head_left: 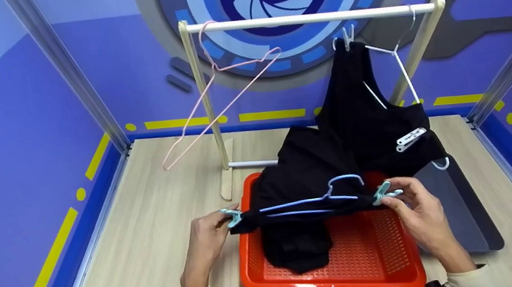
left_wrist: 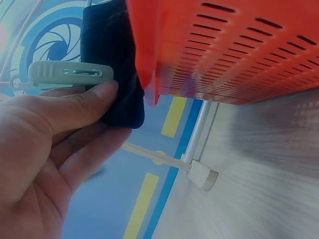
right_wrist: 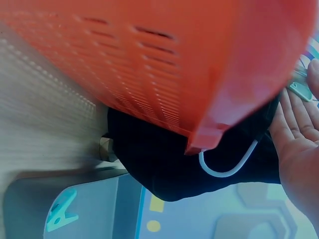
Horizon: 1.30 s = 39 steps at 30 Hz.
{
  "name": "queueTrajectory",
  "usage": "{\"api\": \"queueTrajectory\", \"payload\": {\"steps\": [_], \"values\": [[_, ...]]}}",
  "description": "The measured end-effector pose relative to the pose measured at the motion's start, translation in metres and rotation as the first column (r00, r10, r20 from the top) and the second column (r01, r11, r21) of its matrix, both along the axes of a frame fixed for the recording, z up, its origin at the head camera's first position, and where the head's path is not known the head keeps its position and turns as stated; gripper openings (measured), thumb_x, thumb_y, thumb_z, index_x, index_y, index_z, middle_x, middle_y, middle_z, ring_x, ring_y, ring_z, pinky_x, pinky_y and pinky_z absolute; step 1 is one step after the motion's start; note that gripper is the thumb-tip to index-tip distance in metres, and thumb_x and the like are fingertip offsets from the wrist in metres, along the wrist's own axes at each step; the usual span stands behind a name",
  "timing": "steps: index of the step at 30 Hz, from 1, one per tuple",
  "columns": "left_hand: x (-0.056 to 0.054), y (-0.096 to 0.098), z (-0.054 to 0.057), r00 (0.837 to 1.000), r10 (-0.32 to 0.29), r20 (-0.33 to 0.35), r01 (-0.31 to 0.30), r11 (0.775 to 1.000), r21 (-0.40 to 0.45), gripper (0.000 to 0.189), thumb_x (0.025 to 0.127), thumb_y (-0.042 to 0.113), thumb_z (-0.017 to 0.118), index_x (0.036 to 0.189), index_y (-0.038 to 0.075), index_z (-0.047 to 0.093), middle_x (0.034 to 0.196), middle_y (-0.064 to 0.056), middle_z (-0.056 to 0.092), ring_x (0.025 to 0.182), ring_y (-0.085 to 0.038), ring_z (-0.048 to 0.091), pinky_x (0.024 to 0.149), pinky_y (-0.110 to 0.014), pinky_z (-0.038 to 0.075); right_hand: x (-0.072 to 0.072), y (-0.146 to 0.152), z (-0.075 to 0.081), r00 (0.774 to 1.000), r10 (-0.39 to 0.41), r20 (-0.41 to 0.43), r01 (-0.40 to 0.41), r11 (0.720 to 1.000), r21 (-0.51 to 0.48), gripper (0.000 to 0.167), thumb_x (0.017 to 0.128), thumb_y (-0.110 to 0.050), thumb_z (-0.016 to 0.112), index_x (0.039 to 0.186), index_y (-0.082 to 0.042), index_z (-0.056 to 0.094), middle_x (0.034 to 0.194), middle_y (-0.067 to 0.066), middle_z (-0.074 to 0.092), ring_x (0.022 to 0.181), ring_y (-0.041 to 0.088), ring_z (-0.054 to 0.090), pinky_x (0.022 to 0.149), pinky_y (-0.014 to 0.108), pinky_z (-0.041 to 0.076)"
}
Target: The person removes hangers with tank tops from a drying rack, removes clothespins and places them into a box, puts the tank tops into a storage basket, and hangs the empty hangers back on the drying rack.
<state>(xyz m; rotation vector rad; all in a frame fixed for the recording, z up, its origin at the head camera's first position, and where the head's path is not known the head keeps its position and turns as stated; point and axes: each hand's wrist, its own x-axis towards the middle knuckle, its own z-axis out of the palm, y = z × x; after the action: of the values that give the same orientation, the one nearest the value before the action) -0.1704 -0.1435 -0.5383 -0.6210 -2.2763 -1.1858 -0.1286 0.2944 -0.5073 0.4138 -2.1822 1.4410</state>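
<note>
A black garment is spread along a blue hanger, its lower part falling into the red basket. Teal clothespins are clipped at both ends. At the left end, my left hand pinches the garment's edge, thumb against the cloth just beside the left clothespin. The right clothespin sits between thumb and fingers of my right hand. In the right wrist view, that hand is partly cut off, and the basket's wall hides much of the cloth.
Behind the basket stands a rack with a white rail. A pink hanger hangs at its left. A black top hangs at the right on a white hanger with white clothespins. A grey tray holds a teal clothespin.
</note>
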Motion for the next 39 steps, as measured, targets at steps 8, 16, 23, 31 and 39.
{"api": "queueTrajectory", "payload": {"steps": [8,16,23,31,39], "values": [[0.002,0.0,0.001,0.996,-0.016,0.09,0.013,0.999,0.039,0.025,0.083,-0.016,0.08,0.104,-0.002,0.083,0.1,-0.009,0.081,0.094,-0.023,0.078,0.078,-0.036,0.063,0.0,-0.001,-0.003,0.999,-0.032,-0.022,0.032,0.999,-0.001,0.041,0.083,0.027,0.074,0.12,0.013,0.062,0.105,0.024,0.07,0.096,0.005,0.071,0.085,0.015,0.055],[0.002,-0.001,0.001,0.994,-0.021,0.112,0.017,0.999,0.036,0.023,0.085,-0.015,0.079,0.103,-0.001,0.083,0.1,-0.008,0.081,0.094,-0.023,0.077,0.077,-0.04,0.064,0.0,0.0,-0.005,0.998,-0.029,-0.058,0.029,1.0,0.0,0.042,0.081,0.03,0.073,0.118,0.014,0.063,0.106,0.026,0.069,0.098,0.006,0.071,0.086,0.015,0.055],[0.0,-0.001,0.0,0.999,-0.008,0.047,0.007,1.0,0.016,0.024,0.082,-0.014,0.082,0.099,0.003,0.085,0.094,-0.004,0.081,0.088,-0.021,0.078,0.074,-0.031,0.062,-0.001,-0.003,-0.001,0.99,-0.043,-0.136,0.047,0.999,0.023,0.044,0.073,0.035,0.075,0.112,0.016,0.063,0.103,0.028,0.072,0.097,0.005,0.072,0.086,0.016,0.055],[0.0,-0.001,0.0,0.999,-0.01,0.033,0.01,1.0,0.015,0.025,0.082,-0.015,0.081,0.098,0.003,0.085,0.094,-0.004,0.081,0.087,-0.021,0.078,0.073,-0.031,0.062,0.009,-0.015,0.026,0.974,-0.048,-0.223,0.056,0.998,0.033,0.043,0.068,0.038,0.072,0.107,0.02,0.063,0.098,0.034,0.07,0.094,0.002,0.071,0.084,0.013,0.054],[0.0,-0.002,-0.001,0.999,0.001,0.034,-0.001,1.0,0.004,0.026,0.08,-0.016,0.082,0.097,0.004,0.085,0.094,-0.005,0.081,0.086,-0.02,0.078,0.073,-0.034,0.063,0.01,-0.011,0.03,0.969,-0.054,-0.242,0.067,0.997,0.046,0.045,0.066,0.04,0.071,0.106,0.021,0.062,0.099,0.035,0.07,0.098,0.003,0.072,0.086,0.014,0.054]]}}
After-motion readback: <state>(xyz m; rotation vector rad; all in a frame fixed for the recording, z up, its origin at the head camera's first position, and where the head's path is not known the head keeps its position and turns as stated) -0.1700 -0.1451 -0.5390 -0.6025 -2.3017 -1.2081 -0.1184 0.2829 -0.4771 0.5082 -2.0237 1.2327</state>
